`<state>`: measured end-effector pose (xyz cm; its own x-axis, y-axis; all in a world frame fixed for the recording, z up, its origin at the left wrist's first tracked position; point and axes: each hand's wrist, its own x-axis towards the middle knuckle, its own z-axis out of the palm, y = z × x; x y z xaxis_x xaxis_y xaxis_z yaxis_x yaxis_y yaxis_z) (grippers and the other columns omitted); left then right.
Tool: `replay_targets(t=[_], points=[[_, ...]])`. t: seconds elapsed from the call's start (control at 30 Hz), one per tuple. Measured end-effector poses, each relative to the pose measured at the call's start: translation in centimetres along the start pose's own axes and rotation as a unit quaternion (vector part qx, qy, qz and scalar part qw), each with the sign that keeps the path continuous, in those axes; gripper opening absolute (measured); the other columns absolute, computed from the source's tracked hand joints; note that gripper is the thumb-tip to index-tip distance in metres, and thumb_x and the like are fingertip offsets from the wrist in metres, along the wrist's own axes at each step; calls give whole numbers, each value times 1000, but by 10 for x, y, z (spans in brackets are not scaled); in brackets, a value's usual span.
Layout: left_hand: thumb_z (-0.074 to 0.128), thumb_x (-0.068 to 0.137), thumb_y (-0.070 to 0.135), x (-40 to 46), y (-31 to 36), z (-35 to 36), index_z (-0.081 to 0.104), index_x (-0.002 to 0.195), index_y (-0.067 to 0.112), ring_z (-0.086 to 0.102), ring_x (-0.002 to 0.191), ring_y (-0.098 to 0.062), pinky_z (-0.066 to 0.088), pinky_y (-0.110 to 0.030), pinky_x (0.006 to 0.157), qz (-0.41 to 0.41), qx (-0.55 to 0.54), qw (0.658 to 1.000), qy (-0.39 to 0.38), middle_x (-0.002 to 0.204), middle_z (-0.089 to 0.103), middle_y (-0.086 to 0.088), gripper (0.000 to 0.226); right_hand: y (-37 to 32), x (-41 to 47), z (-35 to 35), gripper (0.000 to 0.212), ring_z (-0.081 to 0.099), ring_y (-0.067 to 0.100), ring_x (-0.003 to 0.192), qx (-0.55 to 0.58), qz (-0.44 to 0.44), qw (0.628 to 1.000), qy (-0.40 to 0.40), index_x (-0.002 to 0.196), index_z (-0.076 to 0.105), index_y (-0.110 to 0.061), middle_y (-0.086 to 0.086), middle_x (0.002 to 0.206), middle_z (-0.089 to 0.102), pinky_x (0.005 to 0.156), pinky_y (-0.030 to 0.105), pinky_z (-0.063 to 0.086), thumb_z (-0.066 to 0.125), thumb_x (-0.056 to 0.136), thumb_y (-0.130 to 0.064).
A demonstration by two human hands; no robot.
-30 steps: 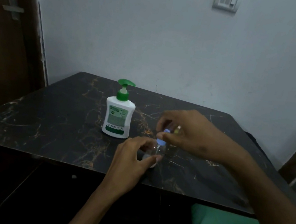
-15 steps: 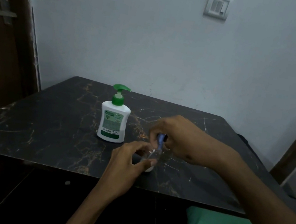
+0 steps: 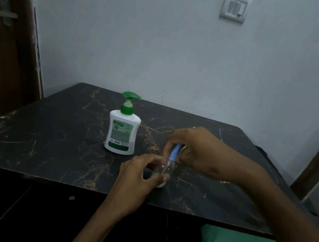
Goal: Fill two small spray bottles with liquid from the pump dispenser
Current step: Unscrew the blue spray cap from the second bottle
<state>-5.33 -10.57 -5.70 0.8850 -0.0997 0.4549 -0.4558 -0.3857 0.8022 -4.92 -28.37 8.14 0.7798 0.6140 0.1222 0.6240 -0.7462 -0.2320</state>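
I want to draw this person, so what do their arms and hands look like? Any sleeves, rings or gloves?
Both arms are bare as far as the picture shows, with no sleeves in view. The left hand and right hand wear no gloves. I see no rings, watch or bracelets, though the light is dim.

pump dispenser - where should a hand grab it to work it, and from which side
Judging by its pose, come from above. The pump dispenser stands upright on the table, its green head at the top with the nozzle pointing right. Press down on the head's flat top; if it needs steadying, wrap the wide white body from the left, the open side. Both the left hand and the right hand are busy with the small spray bottle.
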Motion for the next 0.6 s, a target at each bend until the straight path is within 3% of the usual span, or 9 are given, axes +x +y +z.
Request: replay_targets(t=[0.1, 0.2, 0.33, 0.47, 0.6], points=[[82, 86, 35, 0, 0, -1, 76, 112, 34, 68, 101, 2, 55, -33, 91, -1, 2, 1000, 8, 105, 75, 23, 27, -3, -16, -33, 20, 65, -3, 89, -11, 5, 997, 79, 96, 75, -29, -18, 91, 70, 76, 16, 52, 77, 89, -10], [82, 86, 34, -1, 0, 0, 76, 112, 34, 68, 99, 4, 56, -28, 89, -2, 3, 1000, 12, 104, 75, 24, 26, -2, -39, -68, 11, 68, 0, 86, -20, 6, 980, 199, 96, 73, -30, -17, 90, 73, 75, 23, 55, 78, 88, -25], [82, 86, 31, -1, 3, 1, 77, 111, 33, 69, 98, 3, 57, -29, 88, 2, -3, 1000, 13, 104, 76, 23, 25, 13, -43, -49, 15, 68, 4, 77, -6, 65, 936, 345, 93, 70, -25, -13, 86, 71, 70, 26, 59, 83, 86, -27], [82, 86, 30, -2, 4, 1, 77, 110, 31, 70, 98, 2, 57, -29, 87, 5, 0, 1000, 15, 103, 76, 22, 24, 31, -19, 39, 19, 57, -8, 72, 39, 185, 935, 299, 89, 61, -25, -15, 85, 64, 61, 6, 46, 81, 89, -24], [83, 86, 27, -2, 5, 0, 77, 108, 30, 71, 98, -1, 56, -29, 88, 7, -10, 1000, 14, 102, 77, 20, 22, 48, 4, 105, 22, 56, 4, 75, 16, 181, 944, 274, 84, 53, -24, -10, 88, 58, 66, 20, 46, 71, 96, -24]])
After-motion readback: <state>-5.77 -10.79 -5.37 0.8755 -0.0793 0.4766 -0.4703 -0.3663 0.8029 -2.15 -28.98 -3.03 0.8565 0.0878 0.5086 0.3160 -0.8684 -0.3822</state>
